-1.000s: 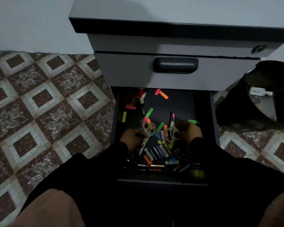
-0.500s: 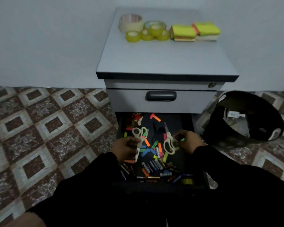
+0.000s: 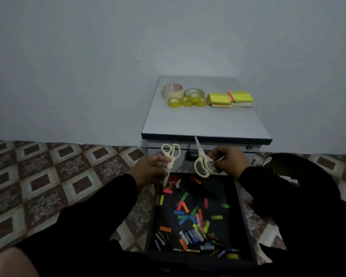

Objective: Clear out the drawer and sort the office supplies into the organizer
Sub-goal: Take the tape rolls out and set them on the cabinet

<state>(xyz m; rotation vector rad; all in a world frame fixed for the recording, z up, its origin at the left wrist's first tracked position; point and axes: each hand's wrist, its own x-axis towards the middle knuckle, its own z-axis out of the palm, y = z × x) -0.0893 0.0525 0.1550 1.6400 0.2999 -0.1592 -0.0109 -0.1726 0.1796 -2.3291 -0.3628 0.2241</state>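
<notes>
My left hand [image 3: 152, 169] grips a pair of cream-handled scissors [image 3: 170, 154] by the blades, handles up. My right hand [image 3: 227, 161] pinches a second pair of cream scissors [image 3: 201, 162] with the blade pointing up and left. Both pairs are held above the back of the open bottom drawer [image 3: 242, 206]. Inside the drawer lie several coloured sticky flags [image 3: 185, 206] and several batteries [image 3: 192, 235]. On the cabinet top [image 3: 204, 120] stand several tape rolls [image 3: 185, 96] and two stacks of sticky notes [image 3: 231, 99].
A dark round bin [image 3: 300, 172] sits to the right of the cabinet, partly behind my right sleeve. Patterned floor tiles [image 3: 48, 180] spread to the left. A pale wall rises behind the cabinet. My knee shows at the bottom left.
Both hands have lifted the two pairs of scissors out of the drawer to the level of the upper drawer front. My head has tilted up, bringing the cabinet top and wall into view.
</notes>
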